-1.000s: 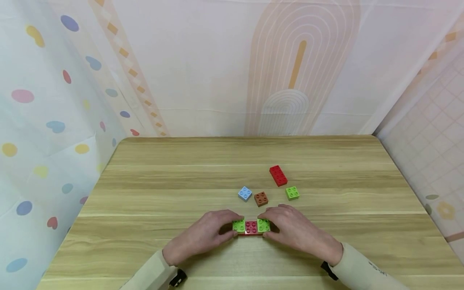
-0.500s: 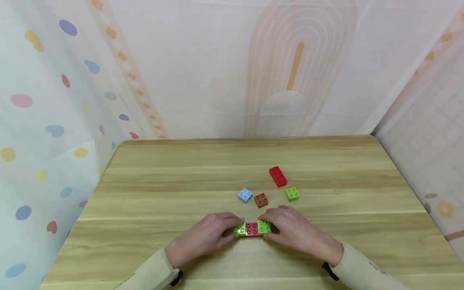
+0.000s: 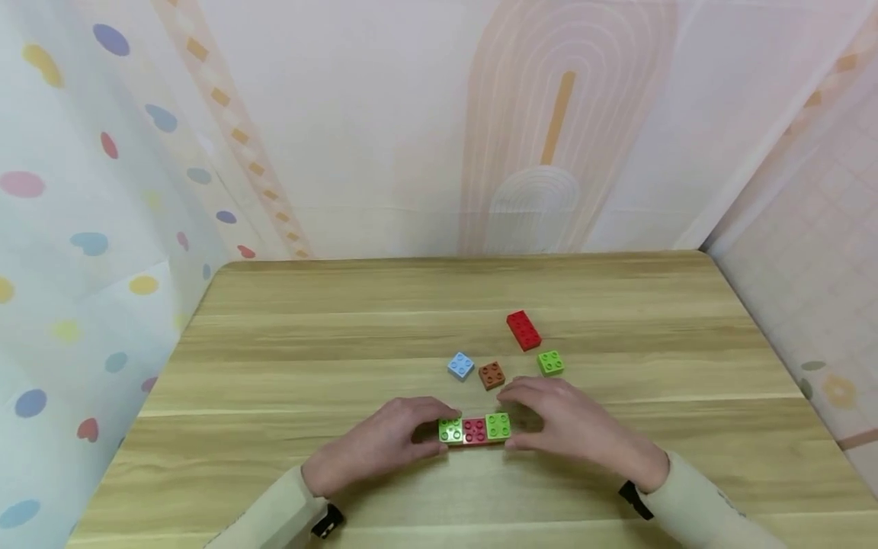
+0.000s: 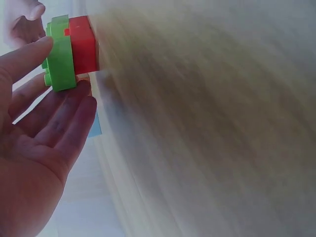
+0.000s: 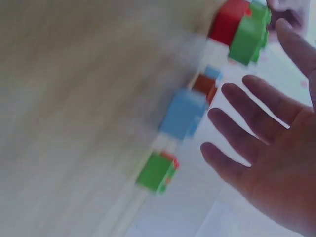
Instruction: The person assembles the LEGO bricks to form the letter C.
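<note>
The right hand (image 3: pixel 579 423) is no longer pinching the right green block (image 3: pixel 498 427), as it was half a second ago. Its fingers are now spreading wide, and it is sitting just beside that block at 3 o'clock. The left hand (image 3: pixel 384 438) is staying at 9 o'clock, and its grip is pinching the left green block (image 3: pixel 450 431) between thumb and fingers. Both green blocks are sitting on top of the red brick (image 3: pixel 475 431), one at each end, near the front of the wooden surface (image 3: pixel 329 328). The red brick is showing its studs in the middle.

From that red brick, the small blue block (image 3: pixel 460 366) is lying between 11 and 12 o'clock. The brown block (image 3: pixel 491 376) and, farther off, the long red block (image 3: pixel 524 330) are lying toward 1 o'clock, and the loose green block (image 3: pixel 551 363) toward 2.

The left wrist view is showing the left green block poking out past the red brick's end. The right wrist view is showing a bigger-looking blue block (image 5: pixel 182 113) that the head view is not showing. It is also showing a gap between the right hand's fingers and the right green block.
</note>
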Motion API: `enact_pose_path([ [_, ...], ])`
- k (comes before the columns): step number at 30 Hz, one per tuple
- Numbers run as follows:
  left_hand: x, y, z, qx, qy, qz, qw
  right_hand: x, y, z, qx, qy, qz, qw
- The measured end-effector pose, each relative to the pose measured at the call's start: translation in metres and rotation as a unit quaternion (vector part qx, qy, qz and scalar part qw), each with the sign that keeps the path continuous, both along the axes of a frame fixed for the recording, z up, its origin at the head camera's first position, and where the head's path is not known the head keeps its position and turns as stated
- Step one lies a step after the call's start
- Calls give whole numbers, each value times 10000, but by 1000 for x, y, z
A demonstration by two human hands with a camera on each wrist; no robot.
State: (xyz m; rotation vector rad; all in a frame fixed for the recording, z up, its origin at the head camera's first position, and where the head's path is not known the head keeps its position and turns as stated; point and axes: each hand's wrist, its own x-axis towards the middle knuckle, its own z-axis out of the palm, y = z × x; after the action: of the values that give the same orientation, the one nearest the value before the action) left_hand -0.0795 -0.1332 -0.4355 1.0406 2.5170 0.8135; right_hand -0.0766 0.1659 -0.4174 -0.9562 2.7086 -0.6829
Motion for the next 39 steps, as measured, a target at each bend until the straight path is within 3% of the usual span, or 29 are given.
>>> enact_pose_path([
  [7, 1, -5, -2, 36, -580, 144, 9982, -6, 29, 1, -78, -186, -116, 9997],
  [13, 1, -7, -4, 172, -556, 165, 9982, -15, 38, -3, -204, -108, -431, 9988],
  [27, 6, -2, 2, 43, -557, 166, 9983, -17, 31, -4, 112, 135, -513, 9985],
  [33, -2, 2, 9, -77, -544, -25, 9985, -18, 28, -5, 323, 219, -402, 9984],
  [39, -12, 10, 13, -84, -784, -84, 9969, -18, 29, -6, 506, 197, -331, 9980],
])
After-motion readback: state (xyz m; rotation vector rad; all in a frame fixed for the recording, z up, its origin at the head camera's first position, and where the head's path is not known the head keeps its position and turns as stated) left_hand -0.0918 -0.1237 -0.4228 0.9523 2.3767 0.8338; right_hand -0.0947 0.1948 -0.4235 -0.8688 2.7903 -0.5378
